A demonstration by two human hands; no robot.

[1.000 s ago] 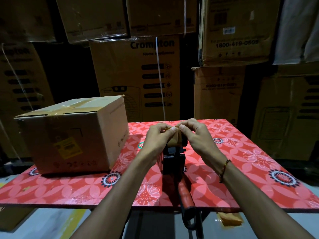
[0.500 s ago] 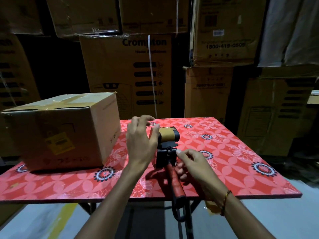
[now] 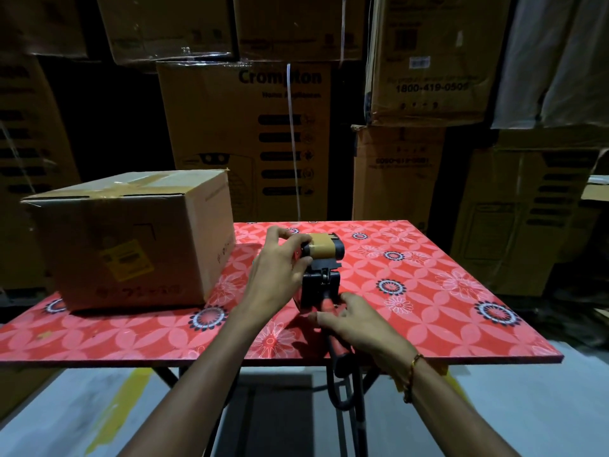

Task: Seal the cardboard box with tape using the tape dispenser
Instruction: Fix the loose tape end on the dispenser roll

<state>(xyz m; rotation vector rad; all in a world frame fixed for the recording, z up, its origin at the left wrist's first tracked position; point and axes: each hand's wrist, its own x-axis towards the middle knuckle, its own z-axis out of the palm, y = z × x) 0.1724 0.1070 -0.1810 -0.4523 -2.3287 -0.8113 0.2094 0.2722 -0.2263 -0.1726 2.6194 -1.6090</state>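
Note:
A brown cardboard box (image 3: 131, 245) stands on the left of the red flowered table (image 3: 428, 291), its top flaps closed with brown tape across them. To its right lies the tape dispenser (image 3: 321, 278), black-bodied with a red handle and a brown tape roll at its far end. My left hand (image 3: 276, 275) grips the left side of the roll end. My right hand (image 3: 356, 321) closes over the red handle near the table's front edge. A gap separates the dispenser from the box.
Tall stacks of printed cardboard cartons (image 3: 244, 140) form a wall behind the table. The table's right half (image 3: 461, 298) carries nothing else. Black table legs (image 3: 359, 417) and a grey floor with a yellow stripe (image 3: 112, 410) show below the front edge.
Both hands were together at the tape roll a second ago. My right hand has come back down to the red handle, and my left hand has shifted to the side of the roll.

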